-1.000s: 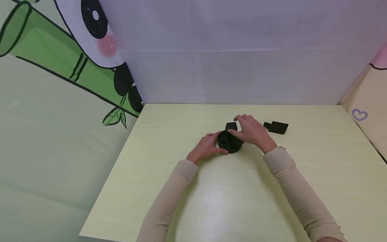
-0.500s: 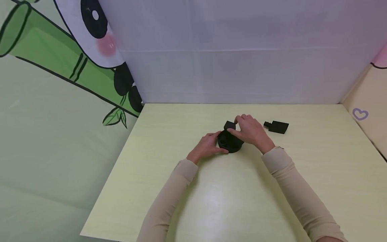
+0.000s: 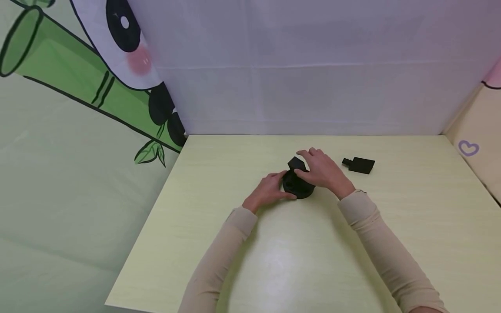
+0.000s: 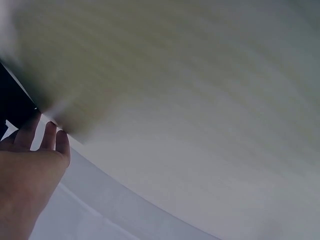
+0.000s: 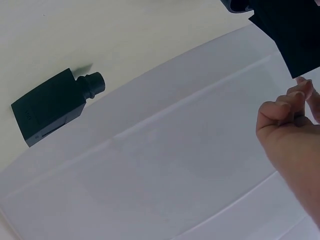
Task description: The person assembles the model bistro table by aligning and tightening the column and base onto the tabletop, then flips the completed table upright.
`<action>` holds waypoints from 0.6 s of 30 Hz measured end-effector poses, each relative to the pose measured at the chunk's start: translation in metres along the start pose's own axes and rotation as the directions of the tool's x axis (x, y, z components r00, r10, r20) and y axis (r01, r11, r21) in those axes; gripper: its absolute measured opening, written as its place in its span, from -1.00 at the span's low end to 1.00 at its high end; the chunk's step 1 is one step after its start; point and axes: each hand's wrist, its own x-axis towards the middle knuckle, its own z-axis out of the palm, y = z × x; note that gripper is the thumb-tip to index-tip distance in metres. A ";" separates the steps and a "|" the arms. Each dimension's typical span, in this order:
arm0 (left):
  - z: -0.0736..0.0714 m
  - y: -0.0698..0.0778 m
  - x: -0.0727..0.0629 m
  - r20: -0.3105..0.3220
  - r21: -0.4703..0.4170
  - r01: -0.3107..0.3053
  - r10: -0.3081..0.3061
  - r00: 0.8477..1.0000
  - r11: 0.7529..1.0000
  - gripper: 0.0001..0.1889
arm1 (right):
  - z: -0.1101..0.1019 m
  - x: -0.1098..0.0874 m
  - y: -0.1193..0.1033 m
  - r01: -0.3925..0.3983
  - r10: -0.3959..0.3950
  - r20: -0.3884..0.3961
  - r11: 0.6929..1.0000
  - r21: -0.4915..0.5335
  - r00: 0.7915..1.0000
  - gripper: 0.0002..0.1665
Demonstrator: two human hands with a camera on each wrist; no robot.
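My left hand holds a black round base on the table, fingers at its far left side and thumb along its near edge. From the far side of the base rises a black box-shaped part. My right hand has its thumb at the near side of this part and its fingers curled by the far side. In the right wrist view, a fingertip meets the lower corner of the dark box-shaped part. The left wrist view shows only a dark piece beyond the fingertips; the join is hidden.
Right of the hands lies a second black box-shaped part, with a ribbed round neck at one end. The pale table ends at a lilac cloth backdrop. A printed cloth hangs on the left.
The box-shaped part has turned on the base and shifted slightly left. My right fingers moved left along its far side. The left hand keeps its hold.
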 end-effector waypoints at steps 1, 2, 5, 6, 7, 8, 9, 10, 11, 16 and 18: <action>0.000 0.000 0.000 -0.001 -0.001 0.000 0.000 1.000 1.000 -0.05 | 0.000 0.000 0.001 0.018 -0.018 0.006 1.000 0.008 1.000 -0.36; 0.000 0.000 0.000 -0.001 -0.003 -0.001 0.001 1.000 1.000 -0.05 | 0.000 0.000 0.001 0.036 -0.036 0.012 0.999 0.010 0.999 -0.36; 0.001 0.000 0.000 -0.004 -0.002 -0.004 0.004 1.000 1.000 -0.04 | 0.000 0.002 0.003 0.072 -0.072 0.023 0.997 0.010 0.997 -0.38; 0.001 0.000 0.000 -0.005 0.000 -0.004 0.004 1.000 1.000 -0.04 | 0.000 0.002 0.004 0.079 -0.080 0.024 0.997 0.008 0.997 -0.39; 0.001 -0.001 0.000 -0.005 0.003 -0.003 0.003 1.000 1.000 -0.03 | 0.000 0.002 0.005 0.084 -0.084 0.026 0.996 0.005 0.996 -0.41; 0.001 0.000 0.000 -0.004 0.006 -0.003 0.003 1.000 1.000 -0.03 | 0.001 0.003 0.005 0.088 -0.088 0.025 0.996 0.005 0.996 -0.43; 0.001 0.000 0.000 -0.005 0.011 -0.003 0.003 1.000 1.000 -0.03 | 0.001 0.003 0.006 0.088 -0.088 0.023 0.996 0.006 0.996 -0.45; 0.001 0.000 0.000 -0.005 0.013 -0.002 0.002 1.000 1.000 -0.03 | 0.001 0.003 0.006 0.087 -0.087 0.021 0.996 0.005 0.996 -0.45; 0.001 0.000 0.000 -0.005 0.015 -0.001 0.001 1.000 1.000 -0.02 | 0.001 0.003 0.006 0.087 -0.087 0.018 0.996 0.002 0.996 -0.45; 0.000 0.003 -0.001 -0.005 0.014 0.007 -0.007 1.000 1.000 -0.02 | 0.002 0.004 0.006 0.076 -0.076 0.015 0.997 -0.003 0.997 -0.36; 0.000 0.004 -0.001 0.000 0.016 0.017 -0.017 1.000 1.000 -0.01 | 0.002 0.005 0.006 0.070 -0.070 0.027 0.998 -0.002 0.997 -0.34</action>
